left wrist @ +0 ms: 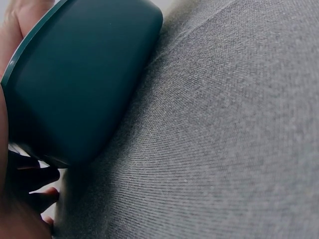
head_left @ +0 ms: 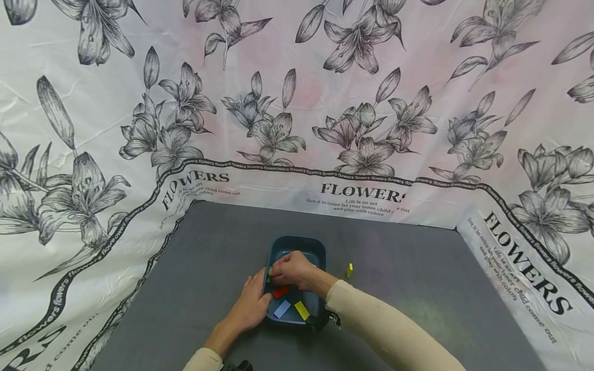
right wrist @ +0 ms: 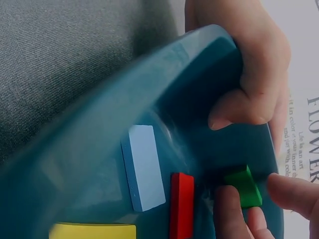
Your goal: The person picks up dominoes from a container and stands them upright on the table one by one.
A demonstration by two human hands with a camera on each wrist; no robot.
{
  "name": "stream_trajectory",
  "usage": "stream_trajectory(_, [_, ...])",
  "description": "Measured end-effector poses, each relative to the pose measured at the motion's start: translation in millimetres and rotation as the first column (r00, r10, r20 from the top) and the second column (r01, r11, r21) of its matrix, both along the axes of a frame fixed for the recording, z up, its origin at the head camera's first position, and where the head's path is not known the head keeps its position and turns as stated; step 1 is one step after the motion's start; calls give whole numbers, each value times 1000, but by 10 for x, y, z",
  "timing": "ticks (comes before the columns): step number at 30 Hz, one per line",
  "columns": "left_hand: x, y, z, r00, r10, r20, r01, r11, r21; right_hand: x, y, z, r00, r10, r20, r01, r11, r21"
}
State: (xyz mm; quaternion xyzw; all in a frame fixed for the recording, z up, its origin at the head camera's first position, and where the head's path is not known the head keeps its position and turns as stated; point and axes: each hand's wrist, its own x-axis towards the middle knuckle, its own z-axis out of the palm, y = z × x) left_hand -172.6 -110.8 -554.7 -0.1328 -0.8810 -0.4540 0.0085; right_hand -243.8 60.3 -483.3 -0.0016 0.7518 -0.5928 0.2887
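Note:
A dark teal plastic tray (head_left: pixel 320 250) stands on the grey cloth. My left hand (head_left: pixel 250 304) grips its left side, with the thumb hooked over the rim and the other fingers outside. Inside the tray, my right hand (head_left: pixel 294 270) reaches to the left wall. There, its fingertips are right at a green block (right wrist: pixel 246 186); the thumb (right wrist: pixel 294 194) is spread a little apart on the block's other side. A red block (right wrist: pixel 182 206), a light blue block (right wrist: pixel 145 169) and a yellow block (right wrist: pixel 94 232) lie on the tray floor.
Another yellow block (head_left: pixel 349 270) stands on the grey cloth (head_left: pixel 394 268), right of the tray. Flower-printed sheeting (head_left: pixel 278 196) rises behind the surface and along both sides. My right forearm (head_left: pixel 385 319) crosses over the tray's right rim.

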Motion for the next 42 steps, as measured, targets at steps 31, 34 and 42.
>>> stream_trajectory(31, [23,33,2,998,18,-59,-15,999,45,-246,1067,898,927,213,-307,-184,975,122])
stream_trajectory(34, [14,29,-1,999,15,-48,-13,999,39,-280,1282,1010,921,192,-338,-149,978,148])
stream_trajectory(42, [-1,18,-137,986,3,-164,11,996,85,-292,1812,1047,893,118,-433,-9,969,246])
